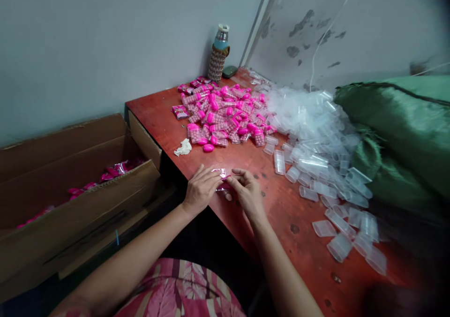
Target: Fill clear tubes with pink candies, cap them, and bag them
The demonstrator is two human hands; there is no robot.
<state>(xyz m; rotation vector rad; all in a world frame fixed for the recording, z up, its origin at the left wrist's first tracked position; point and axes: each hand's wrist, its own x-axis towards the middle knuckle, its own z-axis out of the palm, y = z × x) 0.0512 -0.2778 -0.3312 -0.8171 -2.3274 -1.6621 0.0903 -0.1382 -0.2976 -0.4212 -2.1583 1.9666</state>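
Near the front edge of the red table, my left hand and my right hand are together on a small shiny pink wrapper. The left fingers lie over its left side, while my right thumb and fingers pinch its right edge. What is inside the wrapper is partly hidden by my fingers. Just beyond lies a heap of clear bottles with bright pink caps, filled with small pink balls. One loose pink cap sits at the near side of that heap.
Clear empty plastic containers are piled to the right, beside a green sack. An open cardboard box with pink packets stands at the left. A flask in a knitted cover and crumpled white material are on the red table.
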